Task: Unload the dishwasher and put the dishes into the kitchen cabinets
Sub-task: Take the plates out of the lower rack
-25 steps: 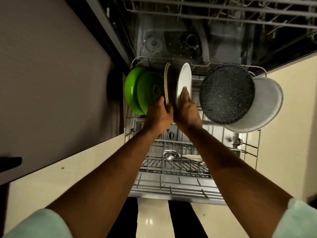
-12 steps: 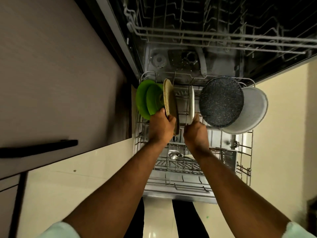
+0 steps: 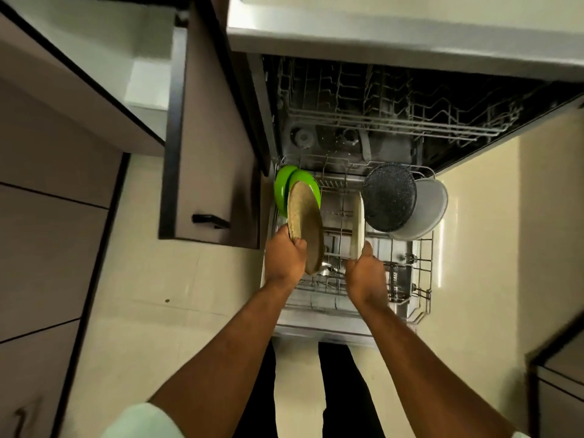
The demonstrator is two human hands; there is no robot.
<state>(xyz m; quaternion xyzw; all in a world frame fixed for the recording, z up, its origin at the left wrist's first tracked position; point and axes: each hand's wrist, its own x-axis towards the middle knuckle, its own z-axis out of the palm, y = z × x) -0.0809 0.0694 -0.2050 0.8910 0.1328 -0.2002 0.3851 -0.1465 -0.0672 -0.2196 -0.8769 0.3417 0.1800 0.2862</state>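
Plates up: left hand [image 3: 284, 257] clamps tan plate [image 3: 305, 222], right hand [image 3: 365, 273] clamps white plate [image 3: 358, 229]; we advise lifting both straight, clear of rack [image 3: 420, 273] tines.

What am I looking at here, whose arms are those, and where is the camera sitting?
The camera is worn on a person's head and looks down, so the two bare arms are that person's own. They stand at an open dishwasher with its lower rack pulled out over the floor. The left hand grips a tan speckled plate by its lower edge. The right hand holds a white plate, seen edge-on. In the rack stand two green plates on the left, and a dark speckled pan against a pale round dish on the right. Cutlery lies lower down. The upper rack looks bare.
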